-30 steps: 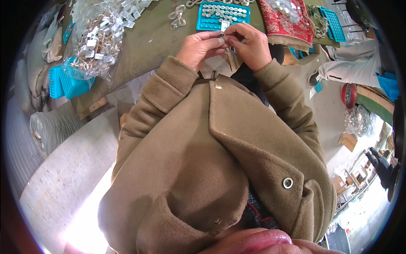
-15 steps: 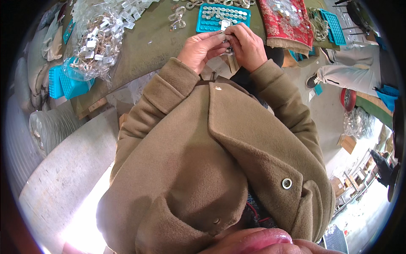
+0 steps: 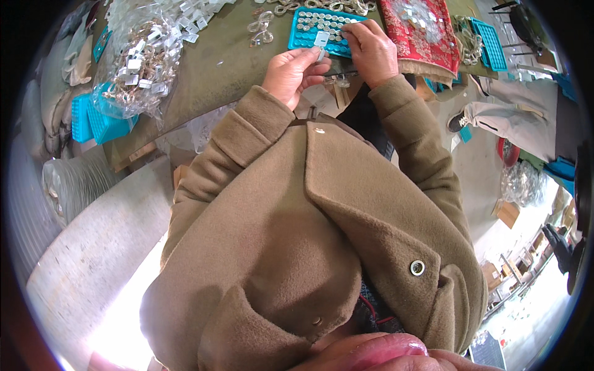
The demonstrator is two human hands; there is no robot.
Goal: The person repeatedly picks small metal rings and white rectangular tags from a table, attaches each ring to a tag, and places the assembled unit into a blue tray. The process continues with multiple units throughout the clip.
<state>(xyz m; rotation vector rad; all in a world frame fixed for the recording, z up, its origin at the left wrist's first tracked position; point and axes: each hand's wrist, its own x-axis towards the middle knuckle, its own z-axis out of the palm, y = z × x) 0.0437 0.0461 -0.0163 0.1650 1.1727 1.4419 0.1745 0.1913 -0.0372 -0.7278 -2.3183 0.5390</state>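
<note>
My left hand (image 3: pixel 293 73) is closed, thumb and fingertips pinching a small pale rectangular tag (image 3: pixel 322 39), which sticks up in front of the tray. A blue tray (image 3: pixel 299 41) lies at the table's front edge, with rows of small round silvery pieces (image 3: pixel 322 18) in it. Over the tray's right side my right hand (image 3: pixel 375 54) reaches down, its thumb and index finger closed together at the round pieces. Whatever those fingertips hold, if anything, is hidden.
At the left lies a clear plastic bag (image 3: pixel 143 68) of cords with white tags, beside stacked blue trays (image 3: pixel 102 120). Looped cords (image 3: pixel 262 28) lie left of the tray. To the right, a red patterned cloth (image 3: pixel 405 46) bears small clear pieces. Someone's legs (image 3: pixel 510 108) show beyond it.
My hands were together in front of the tray. The right has moved away to the tray's right side, while the left stays near its place with the tag.
</note>
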